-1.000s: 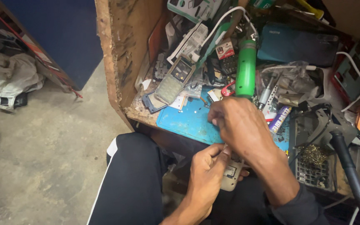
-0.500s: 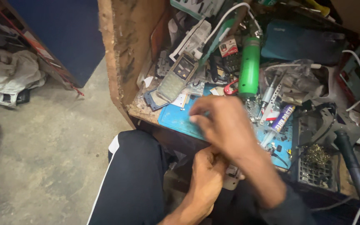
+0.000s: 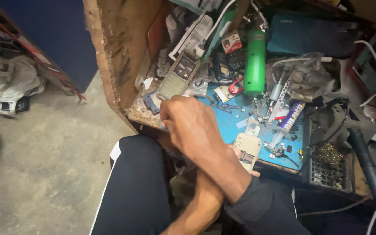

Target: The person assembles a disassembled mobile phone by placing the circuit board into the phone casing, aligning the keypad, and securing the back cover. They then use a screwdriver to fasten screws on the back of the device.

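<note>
1. Reaching further since the earlier frame, the right hand (image 3: 192,124) has crossed to about 10 o'clock of the beige phone shell (image 3: 247,149), arriving at the near-left edge of the blue mat (image 3: 233,124).
2. Phone shell sits at the mat's front edge, propped from beneath by the left hand (image 3: 240,156); only a few of its fingers show, so whether it clamps the shell or merely cups it cannot be told.
3. Right hand: knuckles up, fingers curled together toward the bench edge. What they pinch, if anything, is hidden.
4. Forearms cross, right over left, above the lap.
5. Risk, as I judge it: with arms crossed and the shell held half-blind, it may slip into the lap; a sweeping wrist could scatter the small loose parts (image 3: 257,106) at 12 o'clock.
6. Farther out: grey keypad phone (image 3: 178,75) at 11 o'clock, green cylinder (image 3: 255,63) at 12.
</note>
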